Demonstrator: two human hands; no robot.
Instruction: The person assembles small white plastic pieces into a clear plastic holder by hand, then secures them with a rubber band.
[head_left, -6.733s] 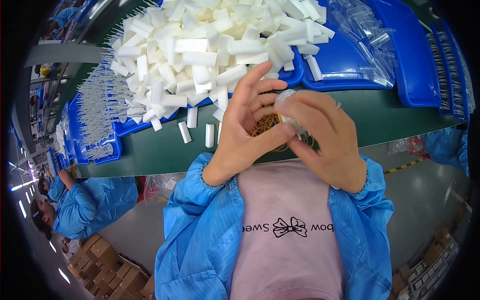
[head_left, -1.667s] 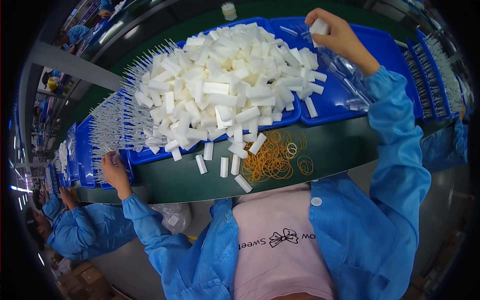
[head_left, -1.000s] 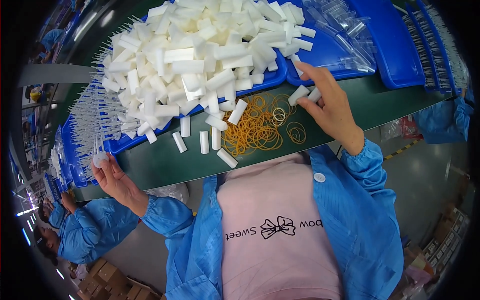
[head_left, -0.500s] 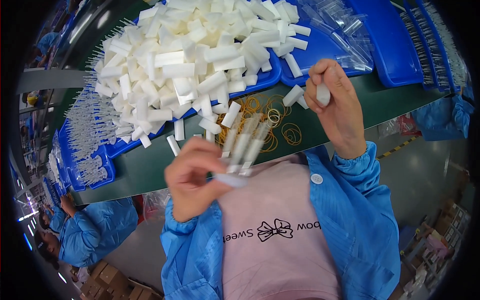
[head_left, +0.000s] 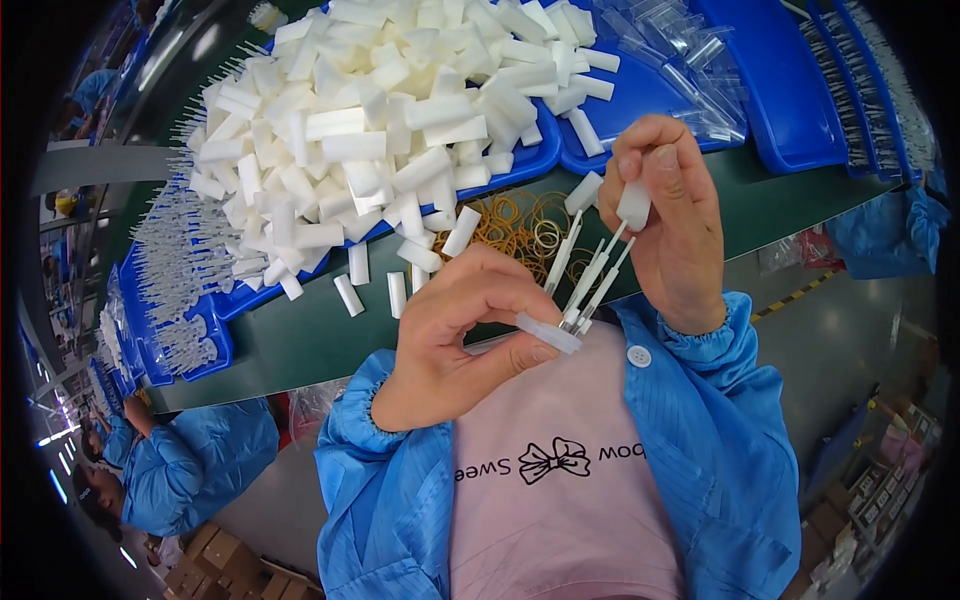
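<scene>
Over the front edge of the green counter (head_left: 300, 350), I have both hands up, close to each other. My left hand (head_left: 460, 335) has its grip pinched, thumb and fingers, on a round, white plastic disc (head_left: 548, 332). Three thin white rods (head_left: 601, 288) stick up from the disc. They lean toward my right hand (head_left: 672, 225). My right grip is curled around a small white foam block (head_left: 633, 206). The tip of one rod meets the low end of the block. I can't tell if it goes in.

Just past my hands, a tangle of yellow-brown rubber bands (head_left: 505, 225) lies on the counter. A few loose foam pieces (head_left: 348, 295) lie to the left of it. Behind them is a big heap of white foam blocks (head_left: 380, 130), piled high on a blue tray (head_left: 545, 150). On the far right of the heap, clear plastic tubes (head_left: 690, 70) lie on a second blue tray (head_left: 640, 112). To the left I see lots of thin white rods standing in a bunch (head_left: 185, 230). Down at the left, a person in blue (head_left: 210, 460) is by the counter, and brown boxes (head_left: 220, 555) are on the floor.
</scene>
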